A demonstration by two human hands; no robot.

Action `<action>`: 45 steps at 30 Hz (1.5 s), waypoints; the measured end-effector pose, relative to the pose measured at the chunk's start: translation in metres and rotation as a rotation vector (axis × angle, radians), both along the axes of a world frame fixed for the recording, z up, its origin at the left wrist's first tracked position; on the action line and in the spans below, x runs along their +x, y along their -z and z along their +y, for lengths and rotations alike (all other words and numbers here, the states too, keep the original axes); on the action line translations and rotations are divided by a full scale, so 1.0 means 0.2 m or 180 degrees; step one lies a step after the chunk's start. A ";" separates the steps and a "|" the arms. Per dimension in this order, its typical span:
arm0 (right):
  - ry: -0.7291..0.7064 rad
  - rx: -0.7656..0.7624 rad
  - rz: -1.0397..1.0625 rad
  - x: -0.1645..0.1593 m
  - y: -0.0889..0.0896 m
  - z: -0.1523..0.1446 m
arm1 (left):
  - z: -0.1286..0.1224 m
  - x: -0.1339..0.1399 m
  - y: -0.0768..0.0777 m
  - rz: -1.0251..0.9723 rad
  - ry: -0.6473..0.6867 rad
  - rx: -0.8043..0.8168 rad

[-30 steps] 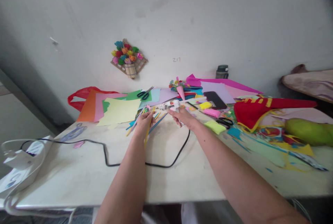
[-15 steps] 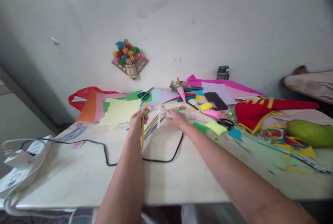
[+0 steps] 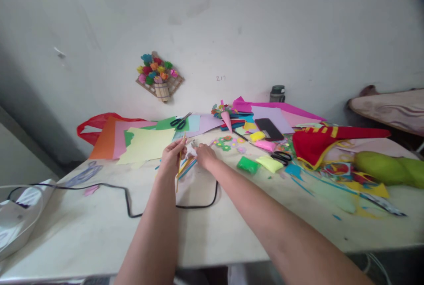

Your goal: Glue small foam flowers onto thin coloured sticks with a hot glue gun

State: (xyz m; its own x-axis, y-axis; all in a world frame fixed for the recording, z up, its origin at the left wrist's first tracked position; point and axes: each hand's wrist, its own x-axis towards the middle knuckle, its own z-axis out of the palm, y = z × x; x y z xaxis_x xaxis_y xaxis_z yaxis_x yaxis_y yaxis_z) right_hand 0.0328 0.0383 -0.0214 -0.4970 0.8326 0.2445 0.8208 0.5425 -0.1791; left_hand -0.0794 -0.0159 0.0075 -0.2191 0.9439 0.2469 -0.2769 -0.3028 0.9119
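Note:
A thin yellow paper stick (image 3: 179, 168) stands nearly upright in my left hand (image 3: 172, 152), pinched between the fingers. My right hand (image 3: 206, 156) is closed around what looks like a white glue gun (image 3: 191, 150), partly hidden and blurred. Its front end is close to the left fingers and the stick; whether they touch I cannot tell. Below the hands, several blue and yellow paper sticks (image 3: 187, 168) lie on the table. A black cord (image 3: 198, 207) runs over the table and up toward my right hand.
Coloured paper sheets (image 3: 145, 143) and dark-handled scissors (image 3: 179, 122) lie at the back left. To the right are clay packets (image 3: 248, 165), a phone (image 3: 269, 129), more scissors (image 3: 281, 157) and red cloth (image 3: 311, 143). A power strip (image 3: 29, 205) sits at the left edge.
My right hand has moved left with the white glue gun, closer to the yellow stick in my left hand. The camera view has shifted slightly to the right.

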 end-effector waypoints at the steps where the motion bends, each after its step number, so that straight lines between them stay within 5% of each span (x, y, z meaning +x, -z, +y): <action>1: -0.0001 -0.0013 0.0018 -0.01 0.00 0.00 | 0.00 0.01 0.00 0.0016 0.0054 -0.0028; 9: 0.0105 0.0466 0.0237 0.12 -0.05 -0.03 | 0.01 0.04 0.05 0.0070 0.0400 -0.0184; 21: 0.0946 -0.0176 -0.0008 0.57 -0.13 0.08 | 0.04 0.07 0.10 0.0363 0.0747 -0.0402; 36: -0.0036 0.0672 -0.1336 0.58 -0.10 0.13 | 0.05 0.11 0.13 0.0640 0.0890 -0.0561; 45: -0.0207 0.1041 -0.1610 0.57 -0.08 0.14 | 0.05 0.13 0.12 0.0602 0.0808 -0.0608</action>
